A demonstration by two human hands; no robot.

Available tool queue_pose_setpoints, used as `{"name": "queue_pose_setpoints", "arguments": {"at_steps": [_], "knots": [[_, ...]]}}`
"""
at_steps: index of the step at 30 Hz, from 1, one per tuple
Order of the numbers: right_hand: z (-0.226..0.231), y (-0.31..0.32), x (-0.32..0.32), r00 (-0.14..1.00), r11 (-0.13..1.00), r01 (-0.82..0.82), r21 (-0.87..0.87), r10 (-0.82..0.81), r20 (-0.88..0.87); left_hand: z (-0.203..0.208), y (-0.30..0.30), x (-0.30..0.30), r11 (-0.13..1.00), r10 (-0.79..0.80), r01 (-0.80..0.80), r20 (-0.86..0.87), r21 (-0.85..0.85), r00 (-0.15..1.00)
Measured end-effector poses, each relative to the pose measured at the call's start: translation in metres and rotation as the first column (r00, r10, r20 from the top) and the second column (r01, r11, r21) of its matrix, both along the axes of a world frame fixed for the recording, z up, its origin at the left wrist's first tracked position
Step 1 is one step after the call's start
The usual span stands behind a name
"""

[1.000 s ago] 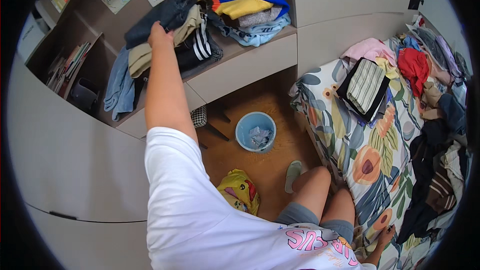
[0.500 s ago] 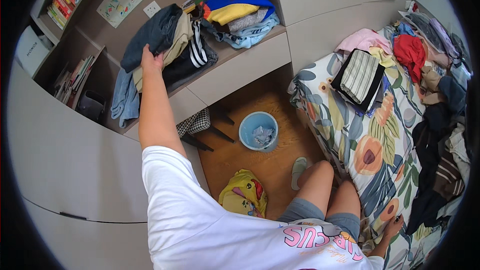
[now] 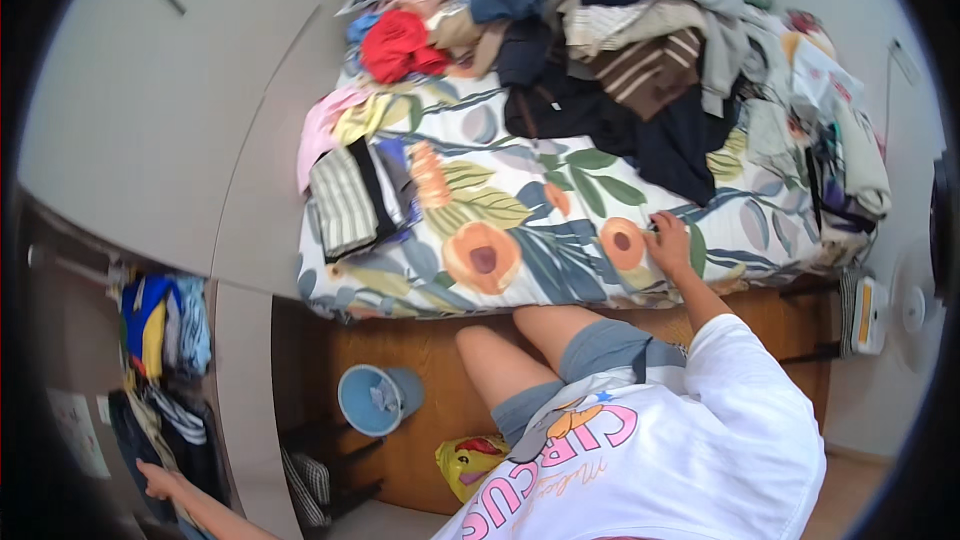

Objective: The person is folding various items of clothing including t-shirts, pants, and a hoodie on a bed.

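Note:
At the far left, my left hand [image 3: 162,481] rests on dark blue jeans [image 3: 133,445] in a pile of folded clothes, its fingers outstretched. Beige trousers [image 3: 158,429] and a black garment with white stripes [image 3: 183,422] lie beside the jeans. Over the near edge of the bed, my right hand [image 3: 672,242] is closed around a small black object [image 3: 655,227], mostly hidden by the fingers. Beneath it spreads a floral bedsheet [image 3: 480,255]. A folded striped garment [image 3: 345,202] tops a small stack on the bed's left side.
Loose clothes, among them a red garment [image 3: 400,46] and a brown striped one [image 3: 655,70], heap along the bed's far side. A light blue bin [image 3: 375,400] and a yellow bag [image 3: 466,465] stand on the floor. At the right is a white fan [image 3: 910,308].
My view has swung right, from the shelf desk to the bed. The left hand stays at the jeans on the pile. The right hand still holds the small black object over the bed.

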State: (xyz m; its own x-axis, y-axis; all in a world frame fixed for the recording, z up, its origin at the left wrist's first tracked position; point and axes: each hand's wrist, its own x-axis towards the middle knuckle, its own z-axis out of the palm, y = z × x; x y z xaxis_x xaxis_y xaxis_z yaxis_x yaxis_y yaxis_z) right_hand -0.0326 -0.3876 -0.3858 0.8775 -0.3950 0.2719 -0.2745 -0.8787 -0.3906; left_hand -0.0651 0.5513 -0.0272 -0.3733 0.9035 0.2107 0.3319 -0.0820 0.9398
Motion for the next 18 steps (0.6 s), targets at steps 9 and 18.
{"name": "queue_pose_setpoints", "arguments": {"at_steps": [9, 18], "knots": [[-0.003, 0.006, 0.005, 0.997, 0.995, -0.073, 0.072, 0.071, 0.031, -0.096, -0.283, 0.128, 0.325, -0.720, 0.819, -0.437, 0.474, 0.539], [-0.003, -0.009, 0.009, 0.984, 0.986, -0.147, 0.085, 0.137, 0.113, -0.266, -0.636, 0.174, -0.499, -0.690, 0.793, -0.395, -0.349, -0.607]]}}
